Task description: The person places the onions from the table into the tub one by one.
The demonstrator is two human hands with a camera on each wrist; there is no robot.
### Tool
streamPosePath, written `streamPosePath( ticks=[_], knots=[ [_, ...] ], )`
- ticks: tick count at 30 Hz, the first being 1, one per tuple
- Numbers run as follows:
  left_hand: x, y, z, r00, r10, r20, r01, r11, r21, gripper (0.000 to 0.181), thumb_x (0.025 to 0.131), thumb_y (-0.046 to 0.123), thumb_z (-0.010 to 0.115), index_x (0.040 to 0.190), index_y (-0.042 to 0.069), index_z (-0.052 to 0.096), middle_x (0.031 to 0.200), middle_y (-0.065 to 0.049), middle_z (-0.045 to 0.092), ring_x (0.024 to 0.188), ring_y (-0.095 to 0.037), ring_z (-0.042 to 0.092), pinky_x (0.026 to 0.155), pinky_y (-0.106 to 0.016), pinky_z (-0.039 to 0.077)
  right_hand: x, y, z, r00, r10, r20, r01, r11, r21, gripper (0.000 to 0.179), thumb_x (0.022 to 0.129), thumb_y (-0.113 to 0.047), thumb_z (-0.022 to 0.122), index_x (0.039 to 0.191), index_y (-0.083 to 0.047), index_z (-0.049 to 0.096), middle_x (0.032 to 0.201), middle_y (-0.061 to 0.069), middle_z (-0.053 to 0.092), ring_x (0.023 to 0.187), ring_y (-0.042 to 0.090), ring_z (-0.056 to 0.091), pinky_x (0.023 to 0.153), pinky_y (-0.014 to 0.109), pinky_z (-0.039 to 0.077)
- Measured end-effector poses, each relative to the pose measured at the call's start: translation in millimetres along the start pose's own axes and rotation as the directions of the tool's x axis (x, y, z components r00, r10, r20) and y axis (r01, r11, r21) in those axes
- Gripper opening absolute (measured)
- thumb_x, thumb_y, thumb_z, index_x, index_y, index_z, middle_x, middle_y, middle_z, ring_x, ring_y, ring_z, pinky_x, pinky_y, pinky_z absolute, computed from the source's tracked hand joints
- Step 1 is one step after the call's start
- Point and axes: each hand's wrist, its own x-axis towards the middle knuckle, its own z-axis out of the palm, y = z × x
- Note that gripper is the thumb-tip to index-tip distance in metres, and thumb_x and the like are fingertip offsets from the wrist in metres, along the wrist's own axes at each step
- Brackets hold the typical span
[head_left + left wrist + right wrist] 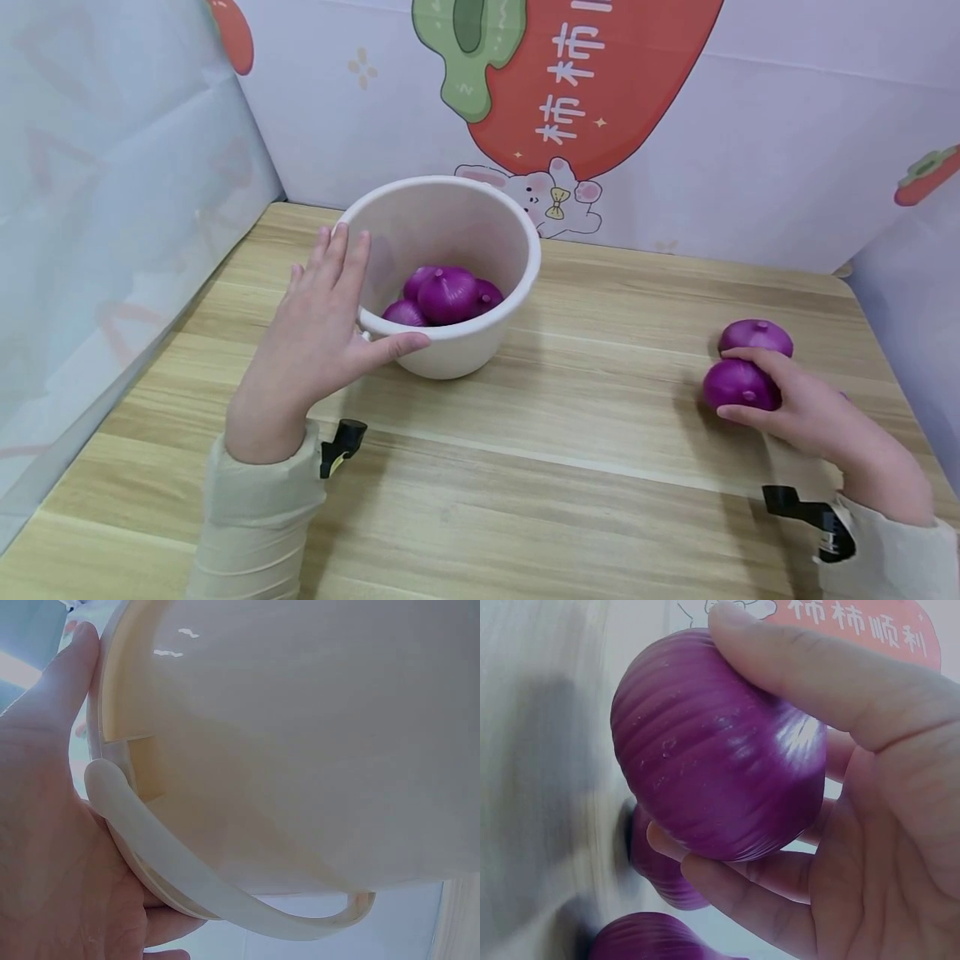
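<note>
My right hand [813,408] grips a purple onion [738,385], thumb on one side and fingers curled round the other. In the right wrist view that onion [720,750] fills the grasp. Behind it in the head view is another purple onion [756,335]. A white bucket [457,354] stands left of centre, with several purple onions [447,296] at its bottom. Against the bucket's left rim rests my left hand [311,333], fingers straight and spread, thumb along the near rim. The left wrist view shows the bucket's white handle [217,889] hanging beside the palm.
Everything stands on a light wood-grain table [525,483]. A printed cloth backdrop [787,142] rises along its back edge, and a pale sheet [127,208] closes the left side. In the right wrist view a further onion [649,937] lies low in the frame.
</note>
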Motion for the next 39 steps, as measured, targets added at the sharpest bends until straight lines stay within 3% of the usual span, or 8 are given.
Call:
streamPosePath(
  ticks=[7, 25, 39],
  knots=[
    [-0.2, 0.6, -1.0, 1.000, -0.013, 0.012, 0.013, 1.000, -0.006, 0.116, 0.078, 0.071, 0.068, 0.160, 0.010, 0.013, 0.167, -0.018, 0.009, 0.156, -0.035, 0.001, 0.115, -0.074, 0.017, -3.5, 3.2, -5.0, 0.997, -0.041, -0.065, 0.041, 0.999, 0.009, 0.074, 0.077, -0.019, 0.086, 0.137, -0.001, 0.047, 0.129, 0.039, 0.047, 0.102, 0.061, 0.054, 0.077, 0.075, 0.048],
    [-0.8, 0.1, -0.4, 1.000, -0.016, 0.009, 0.016, 1.000, 0.003, 0.117, 0.078, 0.073, 0.067, 0.161, 0.011, 0.013, 0.167, -0.017, 0.010, 0.156, -0.034, 0.003, 0.115, -0.072, 0.019, 1.9, -11.0, -14.6, 0.995, -0.042, -0.085, 0.042, 0.999, -0.004, 0.073, 0.079, -0.021, 0.085, 0.139, -0.003, 0.047, 0.134, 0.036, 0.047, 0.107, 0.060, 0.052, 0.079, 0.076, 0.044],
    [-1.2, -0.1, -1.1, 0.999, -0.034, 0.022, 0.034, 0.999, 0.000, 0.118, 0.078, 0.074, 0.066, 0.161, 0.013, 0.009, 0.168, -0.014, 0.008, 0.156, -0.033, 0.001, 0.117, -0.070, 0.018, 12.2, -25.7, -18.5, 0.997, -0.033, -0.069, 0.032, 0.999, -0.005, 0.077, 0.081, -0.025, 0.084, 0.143, -0.005, 0.044, 0.133, 0.031, 0.050, 0.107, 0.054, 0.055, 0.077, 0.064, 0.050]
  ],
)
